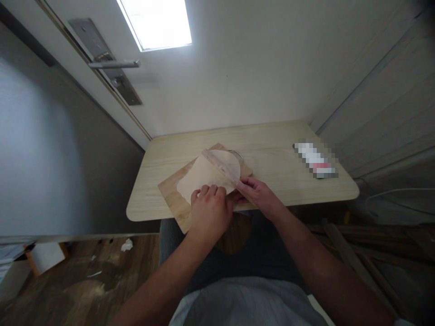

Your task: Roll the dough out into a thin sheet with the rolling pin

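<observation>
A pale, thin, flat sheet point(195, 175) with rounded, uneven edges, like rolled-out dough, lies on a wooden cutting board point(172, 194). The board sits at an angle on the table, and one corner juts past its front edge. A long, narrow, see-through strip point(220, 165) crosses the sheet diagonally. My right hand point(260, 194) pinches the near end of that strip at the sheet's right side. With fingers bent, my left hand point(210, 206) presses on the sheet's near edge. Its fingertips are partly hidden, so I cannot tell how firmly it grips.
A metal ring handle point(237, 155) shows at the board's far side. On the right of the light wooden table point(272, 140) lies a blurred-out phone-like object point(314, 159). Behind stands a door with a lever handle point(115, 64). Crumpled white paper point(127, 245) is on the floor.
</observation>
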Demonstrator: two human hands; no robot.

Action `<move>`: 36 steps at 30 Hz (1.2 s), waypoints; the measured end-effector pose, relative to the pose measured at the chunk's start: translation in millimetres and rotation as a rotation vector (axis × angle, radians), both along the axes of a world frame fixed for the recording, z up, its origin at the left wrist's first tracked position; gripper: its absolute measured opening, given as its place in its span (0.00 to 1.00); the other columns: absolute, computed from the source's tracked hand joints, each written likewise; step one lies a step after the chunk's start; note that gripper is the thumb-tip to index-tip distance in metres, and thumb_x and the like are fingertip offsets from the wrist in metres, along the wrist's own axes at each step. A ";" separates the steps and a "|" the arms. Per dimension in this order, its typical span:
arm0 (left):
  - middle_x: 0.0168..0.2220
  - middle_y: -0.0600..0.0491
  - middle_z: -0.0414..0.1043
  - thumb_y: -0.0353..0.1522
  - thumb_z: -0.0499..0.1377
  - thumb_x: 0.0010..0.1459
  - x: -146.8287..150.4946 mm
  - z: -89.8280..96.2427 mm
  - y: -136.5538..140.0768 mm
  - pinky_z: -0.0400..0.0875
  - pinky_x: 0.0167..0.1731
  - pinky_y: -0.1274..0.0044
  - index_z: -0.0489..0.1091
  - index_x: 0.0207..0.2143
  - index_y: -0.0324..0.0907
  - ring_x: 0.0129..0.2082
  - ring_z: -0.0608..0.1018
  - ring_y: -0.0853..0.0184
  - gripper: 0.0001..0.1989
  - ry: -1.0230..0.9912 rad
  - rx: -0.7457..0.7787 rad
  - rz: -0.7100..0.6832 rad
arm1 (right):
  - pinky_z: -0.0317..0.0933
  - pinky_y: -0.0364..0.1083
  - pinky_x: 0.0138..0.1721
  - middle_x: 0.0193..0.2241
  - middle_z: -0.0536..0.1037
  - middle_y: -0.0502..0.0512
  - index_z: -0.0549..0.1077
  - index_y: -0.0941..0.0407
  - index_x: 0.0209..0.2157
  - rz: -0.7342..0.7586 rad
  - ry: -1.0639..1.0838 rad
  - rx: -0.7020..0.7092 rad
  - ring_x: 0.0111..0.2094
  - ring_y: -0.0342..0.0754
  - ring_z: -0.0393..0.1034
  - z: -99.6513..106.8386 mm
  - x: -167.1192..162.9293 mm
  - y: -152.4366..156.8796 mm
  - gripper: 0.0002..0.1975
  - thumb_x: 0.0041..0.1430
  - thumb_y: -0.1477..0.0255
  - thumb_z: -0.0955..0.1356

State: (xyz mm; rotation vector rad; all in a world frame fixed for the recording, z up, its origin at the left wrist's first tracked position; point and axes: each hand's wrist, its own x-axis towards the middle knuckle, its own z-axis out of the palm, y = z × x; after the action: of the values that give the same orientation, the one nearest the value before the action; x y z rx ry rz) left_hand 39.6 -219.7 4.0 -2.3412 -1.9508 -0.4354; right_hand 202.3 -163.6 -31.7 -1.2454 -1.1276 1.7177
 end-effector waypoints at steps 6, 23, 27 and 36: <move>0.39 0.48 0.77 0.29 0.61 0.57 -4.3 -2.5 -5.9 0.64 0.47 0.58 0.72 0.40 0.45 0.44 0.75 0.52 0.07 0.002 -0.023 -0.019 | 0.72 0.43 0.30 0.30 0.79 0.49 0.74 0.54 0.40 0.009 -0.016 0.019 0.30 0.45 0.77 -1.7 0.4 -1.8 0.22 0.52 0.53 0.74; 0.39 0.50 0.78 0.27 0.60 0.59 -52.7 -9.0 -22.7 0.67 0.48 0.61 0.75 0.40 0.45 0.44 0.75 0.55 0.08 -0.155 -0.034 -0.064 | 0.65 0.52 0.41 0.40 0.80 0.62 0.72 0.55 0.44 -0.285 -0.995 0.522 0.38 0.56 0.74 -1.4 45.8 36.1 0.14 0.62 0.61 0.66; 0.38 0.50 0.77 0.27 0.60 0.58 -62.5 -4.0 -22.4 0.69 0.46 0.62 0.75 0.39 0.45 0.43 0.75 0.55 0.08 -0.213 -0.029 -0.069 | 0.65 0.53 0.42 0.40 0.79 0.63 0.71 0.55 0.45 -0.261 -1.069 0.608 0.40 0.57 0.73 -10.6 43.4 38.3 0.14 0.64 0.62 0.64; 0.40 0.49 0.77 0.29 0.58 0.61 -70.2 -4.4 -18.5 0.70 0.47 0.64 0.75 0.40 0.43 0.44 0.75 0.57 0.07 -0.400 -0.001 -0.069 | 0.64 0.54 0.46 0.40 0.78 0.62 0.73 0.56 0.44 -0.208 -1.136 0.681 0.43 0.57 0.71 -16.8 43.4 43.2 0.13 0.62 0.64 0.65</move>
State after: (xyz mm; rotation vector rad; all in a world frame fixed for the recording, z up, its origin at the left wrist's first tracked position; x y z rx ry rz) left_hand -30.6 -238.2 -0.4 -2.4796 -2.0180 -0.9742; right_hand 245.7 -120.4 -48.6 -1.7739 -1.8787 0.2567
